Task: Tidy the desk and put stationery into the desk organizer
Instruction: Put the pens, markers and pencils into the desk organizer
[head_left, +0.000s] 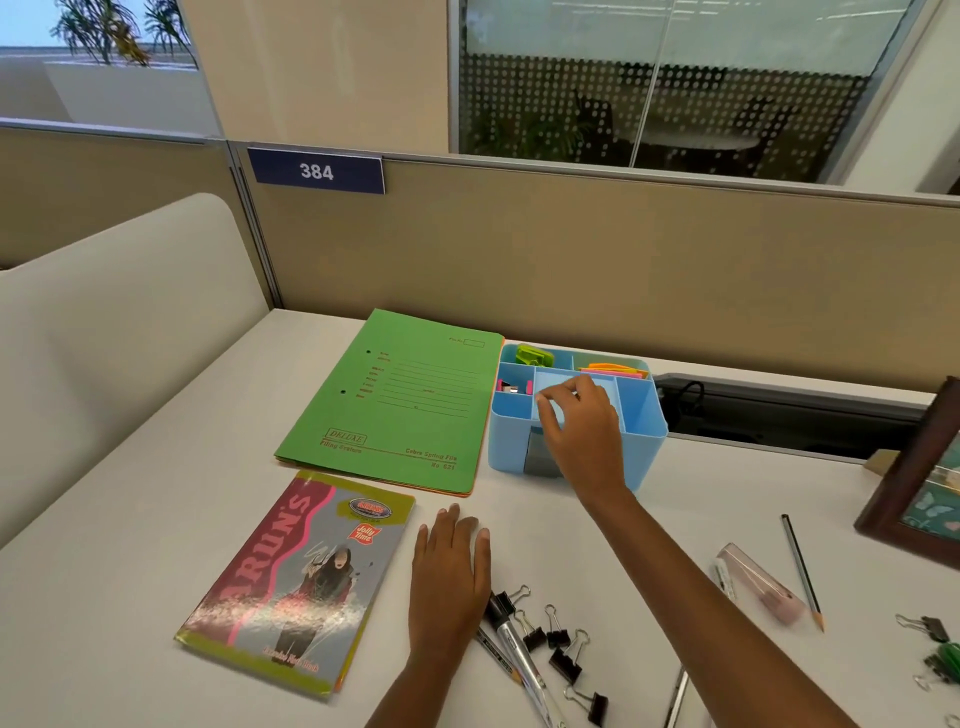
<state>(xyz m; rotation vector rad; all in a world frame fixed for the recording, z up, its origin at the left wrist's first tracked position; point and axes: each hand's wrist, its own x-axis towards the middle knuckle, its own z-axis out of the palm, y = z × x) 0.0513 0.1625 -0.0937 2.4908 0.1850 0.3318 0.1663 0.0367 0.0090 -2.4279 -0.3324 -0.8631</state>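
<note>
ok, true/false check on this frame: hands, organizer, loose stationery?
1. The left hand lies flat on the desk. True.
2. The right hand grips the pencil. False: it is at the blue organizer; the pencil lies untouched.
3. The black binder clips are in the organizer. False: they lie loose on the desk by the left hand.
4. The green file lies left of the organizer. True.
5. The sticky notes sit in a rear compartment. True.
</note>
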